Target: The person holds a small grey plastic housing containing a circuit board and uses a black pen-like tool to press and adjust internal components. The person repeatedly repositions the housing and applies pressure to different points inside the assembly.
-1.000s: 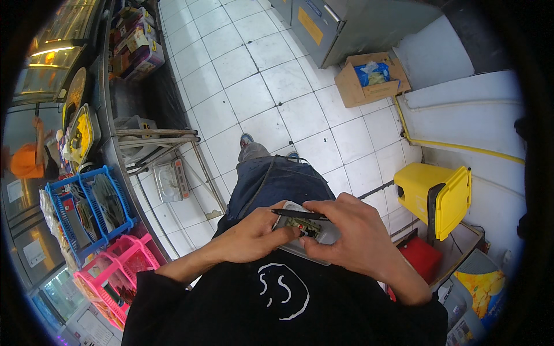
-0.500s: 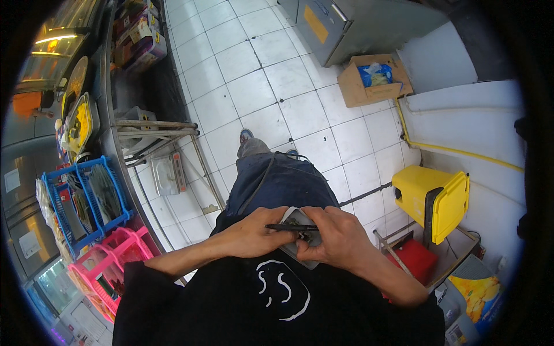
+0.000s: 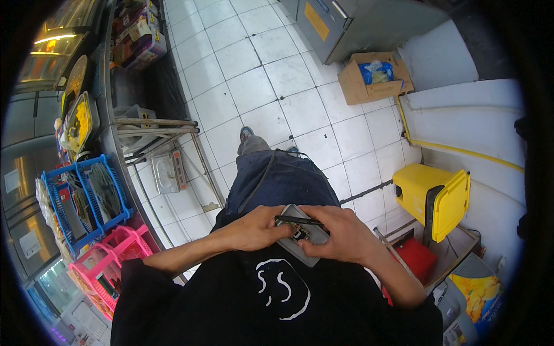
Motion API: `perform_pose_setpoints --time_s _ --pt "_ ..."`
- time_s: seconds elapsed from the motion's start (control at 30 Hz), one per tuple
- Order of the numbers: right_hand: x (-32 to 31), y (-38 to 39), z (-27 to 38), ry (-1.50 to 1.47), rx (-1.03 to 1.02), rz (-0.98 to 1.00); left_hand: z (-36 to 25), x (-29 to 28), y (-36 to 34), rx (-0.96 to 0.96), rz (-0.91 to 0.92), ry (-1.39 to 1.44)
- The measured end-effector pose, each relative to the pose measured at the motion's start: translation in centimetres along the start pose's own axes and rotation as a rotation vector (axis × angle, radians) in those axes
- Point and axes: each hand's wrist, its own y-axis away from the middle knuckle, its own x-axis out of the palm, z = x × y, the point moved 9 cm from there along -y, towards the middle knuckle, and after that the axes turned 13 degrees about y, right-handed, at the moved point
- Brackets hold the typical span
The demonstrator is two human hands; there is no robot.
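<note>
Case (image 3: 297, 250), grey and shallow, was between the left hand (image 3: 259, 226) and the right hand (image 3: 344, 233), and both were gripping it. A black stick (image 3: 298, 219) crossed over it; I could not tell which hand held this.

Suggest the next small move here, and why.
I would probably ease the black stick-like tool aside: it spans the open grey case and partly covers the small parts inside. The left hand and right hand both grip the case, so one might steady it alone.
</note>
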Motion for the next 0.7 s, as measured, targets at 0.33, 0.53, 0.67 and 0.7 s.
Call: perform_pose_setpoints --time_s 0.33,0.53,0.67,0.7 --pt "0.1 -1.3 0.3 0.088 0.225 0.256 0.3 0.2 -0.5 -0.028 0.002 -0.121" --pt "0.0 -1.5 0.3 -0.04 0.294 0.319 -0.4 0.2 -0.7 0.016 0.001 -0.214" --pt "-0.5 -1.4 0.7 -0.059 0.3 0.277 -0.9 0.5 -1.5 0.054 0.044 -0.241" --pt "-0.5 -1.2 0.6 -0.018 0.317 0.295 -1.0 0.6 -1.7 0.062 0.062 -0.239"
